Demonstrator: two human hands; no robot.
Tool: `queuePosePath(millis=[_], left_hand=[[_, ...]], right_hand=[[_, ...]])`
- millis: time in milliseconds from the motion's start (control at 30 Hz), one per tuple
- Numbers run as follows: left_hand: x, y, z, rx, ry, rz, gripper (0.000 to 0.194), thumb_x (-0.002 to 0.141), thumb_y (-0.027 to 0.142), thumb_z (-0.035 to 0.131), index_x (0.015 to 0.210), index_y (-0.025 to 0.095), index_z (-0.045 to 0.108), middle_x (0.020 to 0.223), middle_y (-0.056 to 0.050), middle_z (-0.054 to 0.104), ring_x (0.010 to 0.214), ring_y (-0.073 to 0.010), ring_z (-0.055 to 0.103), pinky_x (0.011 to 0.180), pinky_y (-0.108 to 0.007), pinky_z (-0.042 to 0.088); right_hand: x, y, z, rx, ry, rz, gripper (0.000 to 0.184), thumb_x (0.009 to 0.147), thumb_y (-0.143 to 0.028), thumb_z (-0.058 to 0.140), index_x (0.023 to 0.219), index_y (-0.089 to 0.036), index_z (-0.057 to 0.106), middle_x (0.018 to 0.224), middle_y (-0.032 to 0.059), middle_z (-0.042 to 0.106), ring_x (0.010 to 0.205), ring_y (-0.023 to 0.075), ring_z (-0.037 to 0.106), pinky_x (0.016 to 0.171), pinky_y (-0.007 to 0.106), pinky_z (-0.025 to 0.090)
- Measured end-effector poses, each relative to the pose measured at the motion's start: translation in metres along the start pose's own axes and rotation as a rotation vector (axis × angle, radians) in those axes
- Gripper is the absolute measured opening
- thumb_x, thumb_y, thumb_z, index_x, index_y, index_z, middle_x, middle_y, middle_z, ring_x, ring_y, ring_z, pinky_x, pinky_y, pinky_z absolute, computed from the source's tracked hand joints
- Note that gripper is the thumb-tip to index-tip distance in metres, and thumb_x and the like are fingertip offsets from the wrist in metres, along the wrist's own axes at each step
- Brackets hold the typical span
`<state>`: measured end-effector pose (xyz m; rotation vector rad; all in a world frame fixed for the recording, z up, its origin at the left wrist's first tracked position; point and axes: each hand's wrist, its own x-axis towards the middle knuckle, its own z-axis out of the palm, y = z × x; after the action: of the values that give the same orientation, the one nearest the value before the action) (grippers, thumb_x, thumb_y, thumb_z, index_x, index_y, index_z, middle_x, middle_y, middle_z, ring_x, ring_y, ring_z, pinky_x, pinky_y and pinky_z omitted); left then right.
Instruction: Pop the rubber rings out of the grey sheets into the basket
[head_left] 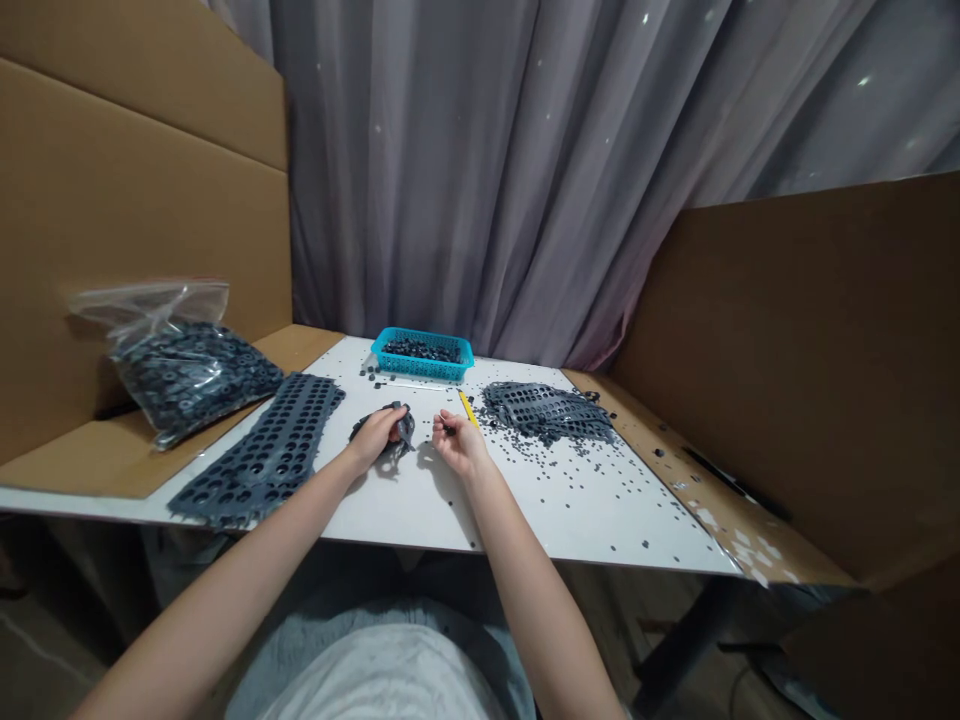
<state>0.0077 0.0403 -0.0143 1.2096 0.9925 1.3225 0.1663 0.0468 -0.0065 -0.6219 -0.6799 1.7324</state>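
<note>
While the left hand [373, 437] clasps a light, limp grey rubber scrap [403, 428] by its edge, the right hand [459, 445] pinches, its hold too small to tell.

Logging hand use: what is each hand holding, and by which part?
The left hand clutches a grey rubbery strip by its bunched middle; the right hand pinches something tiny at the fingertips, too small to identify.

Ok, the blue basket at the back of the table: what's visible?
The turquoise plastic basket is shallow and rectangular, with slotted lattice walls. It sits level on the white tabletop near the far edge, holding a low heap of small dark grey pieces. More loose dark pieces lie on the tabletop off its left end.
</note>
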Motion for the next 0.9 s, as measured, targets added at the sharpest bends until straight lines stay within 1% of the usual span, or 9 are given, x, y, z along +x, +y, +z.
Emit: queuePosePath(millis=[100,200,300,400,500,600,700,767,900], left_hand=[[-0.003,0.001,0.001,0.074,-0.026,0.015,0.037,0.065,0.043,0.067,0.045,0.017,0.048,0.044,0.003,0.045,0.045,-0.0108,0.038,0.048,-0.025,0.027],[-0.003,-0.001,0.000,0.094,-0.060,0.026,0.036,0.067,0.042,0.066,0.046,0.017,0.049,0.045,0.003,0.044,0.045,-0.0106,0.036,0.047,-0.025,0.025],[-0.003,-0.004,-0.001,0.064,-0.118,0.026,0.036,0.067,0.042,0.067,0.047,0.017,0.050,0.047,0.003,0.044,0.047,-0.0100,0.036,0.047,-0.024,0.025],[-0.004,-0.004,0.001,-0.012,-0.173,0.008,0.037,0.067,0.044,0.068,0.050,0.016,0.049,0.048,0.003,0.043,0.048,-0.0094,0.036,0.048,-0.023,0.028],[-0.008,0.002,0.006,-0.122,-0.210,-0.015,0.039,0.065,0.048,0.068,0.053,0.016,0.048,0.051,0.004,0.041,0.049,-0.0088,0.037,0.050,-0.023,0.035],[-0.013,0.010,0.008,-0.214,-0.222,-0.027,0.039,0.066,0.046,0.068,0.055,0.017,0.045,0.052,0.004,0.041,0.050,-0.0088,0.040,0.054,-0.024,0.041],[-0.015,0.016,0.006,-0.266,-0.189,-0.012,0.032,0.070,0.043,0.065,0.062,0.017,0.048,0.058,0.002,0.047,0.055,-0.0096,0.047,0.060,-0.024,0.045],[-0.015,0.016,0.004,-0.269,-0.159,0.005,0.030,0.073,0.043,0.062,0.064,0.017,0.050,0.062,0.002,0.051,0.059,-0.0101,0.050,0.064,-0.024,0.045],[-0.012,0.009,0.005,-0.167,-0.130,0.027,0.028,0.068,0.039,0.065,0.058,0.016,0.052,0.056,0.002,0.050,0.053,-0.0101,0.046,0.054,-0.022,0.039]], right_hand=[[-0.002,0.003,0.002,-0.162,0.048,0.003,0.006,0.069,-0.016,0.052,0.065,-0.019,0.048,0.047,-0.0080,0.033,0.038,0.0062,0.024,0.036,0.017,0.021],[-0.009,0.009,0.007,-0.302,0.060,-0.033,0.014,0.071,-0.024,0.057,0.060,-0.018,0.051,0.045,-0.0088,0.029,0.040,0.0066,0.022,0.039,0.019,0.020],[-0.018,0.015,0.014,-0.619,-0.022,-0.234,0.026,0.067,-0.031,0.067,0.053,-0.016,0.051,0.047,-0.0063,0.038,0.049,0.0080,0.032,0.047,0.021,0.025],[-0.021,0.018,0.018,-0.901,-0.173,-0.404,0.031,0.072,-0.042,0.063,0.057,-0.015,0.057,0.053,-0.0036,0.048,0.055,0.0101,0.040,0.053,0.022,0.029],[-0.019,0.020,0.022,-0.748,-0.232,-0.272,0.035,0.074,-0.048,0.058,0.064,-0.015,0.060,0.054,-0.0018,0.051,0.050,0.0098,0.041,0.047,0.022,0.029],[-0.017,0.021,0.025,-0.452,-0.181,-0.158,0.031,0.070,-0.042,0.063,0.058,-0.017,0.051,0.046,-0.0054,0.040,0.039,0.0065,0.029,0.038,0.020,0.018],[-0.015,0.017,0.026,-0.300,-0.126,-0.210,0.040,0.075,-0.041,0.056,0.053,-0.021,0.029,0.044,-0.0094,0.020,0.038,0.0055,0.014,0.036,0.019,0.013],[-0.014,0.011,0.024,-0.250,-0.105,-0.274,0.042,0.080,-0.042,0.047,0.055,-0.021,0.020,0.047,-0.0093,0.015,0.039,0.0068,0.011,0.036,0.019,0.015],[-0.015,0.004,0.021,-0.391,-0.065,-0.403,0.033,0.083,-0.040,0.041,0.058,-0.022,0.030,0.050,-0.0083,0.021,0.042,0.0089,0.016,0.040,0.021,0.020]])
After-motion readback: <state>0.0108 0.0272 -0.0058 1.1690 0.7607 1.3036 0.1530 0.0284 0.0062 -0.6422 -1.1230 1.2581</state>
